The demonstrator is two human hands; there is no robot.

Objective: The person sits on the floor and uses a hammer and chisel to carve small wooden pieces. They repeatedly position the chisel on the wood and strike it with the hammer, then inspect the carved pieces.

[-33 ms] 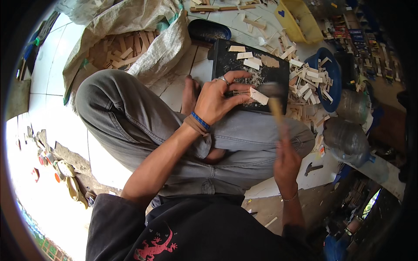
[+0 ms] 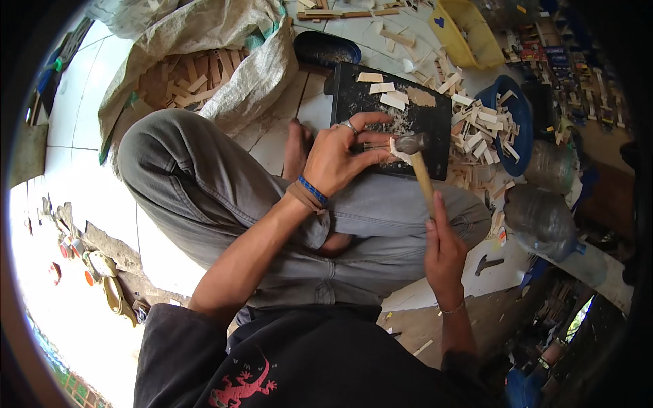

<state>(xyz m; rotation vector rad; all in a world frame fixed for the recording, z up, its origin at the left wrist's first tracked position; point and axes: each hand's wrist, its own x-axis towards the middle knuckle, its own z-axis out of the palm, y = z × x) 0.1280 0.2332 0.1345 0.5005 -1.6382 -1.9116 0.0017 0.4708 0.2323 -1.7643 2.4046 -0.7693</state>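
My left hand (image 2: pixel 335 155) is closed in a pinch around a small pale wood piece (image 2: pixel 400 156) over a black board (image 2: pixel 354 102). Thin dark lengths of something show between the fingers, too small to name. My right hand (image 2: pixel 445 255) grips the wooden handle of a hammer (image 2: pixel 422 178). The hammer's metal head lies over the wood piece, hiding part of it; I cannot tell whether they touch. Farther up the board are loose pale wood pieces (image 2: pixel 382 87), a brown flat scrap (image 2: pixel 421 97) and sawdust.
An open woven sack (image 2: pixel 255 85) of wood strips stands at the left. To the right lie a heap of wood pieces (image 2: pixel 476 139), a blue basin (image 2: pixel 522 126), a yellow tub (image 2: pixel 452 30) and a plastic bottle (image 2: pixel 541 214). Another hammer (image 2: pixel 488 264) rests on the floor.
The hammer, blurred before, has come over the wood piece, its head now covering much of it. My left hand has barely moved.
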